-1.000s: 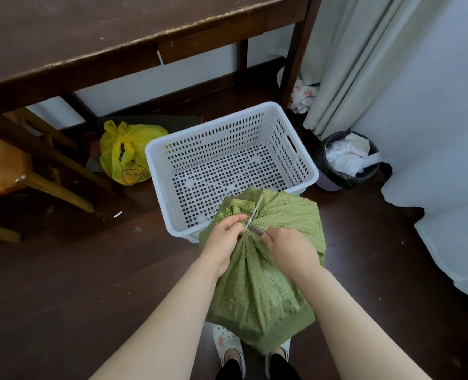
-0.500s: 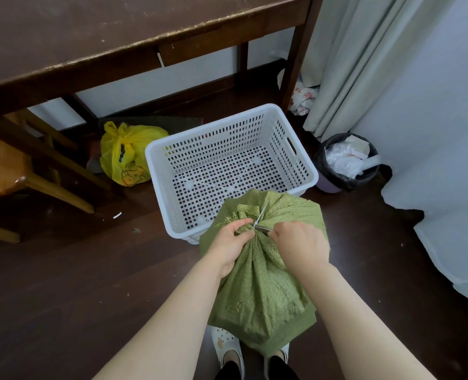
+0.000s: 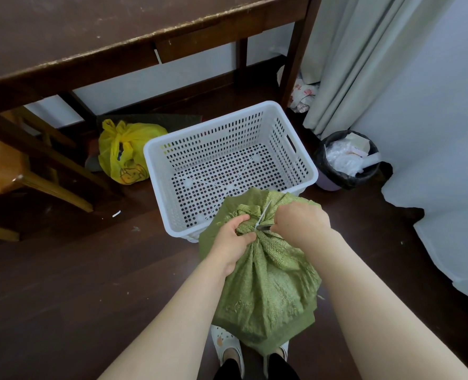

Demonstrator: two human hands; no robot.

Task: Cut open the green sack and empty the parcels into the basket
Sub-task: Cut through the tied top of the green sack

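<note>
A green woven sack [image 3: 265,286] stands on the floor in front of my feet, its neck bunched and bound by a white tie [image 3: 263,216]. My left hand [image 3: 232,241] grips the gathered neck just left of the tie. My right hand [image 3: 300,220] holds a small cutting tool whose metal blade [image 3: 264,227] meets the tie; the rest of the tool is hidden in my fist. Just beyond the sack sits a white perforated basket [image 3: 156,149] with nothing in it. The parcels are hidden inside the sack.
A dark wooden table [image 3: 90,37] overhangs the far side, with a wooden chair [image 3: 5,165] at left. A yellow plastic bag [image 3: 123,154] lies left of the basket. A black-lined bin [image 3: 347,163] and pale curtains [image 3: 364,56] stand at right.
My right hand has shifted slightly up and right, pulling the blade against the tie. The left hand keeps its grip on the sack's neck, and the sack's top has twisted a little.
</note>
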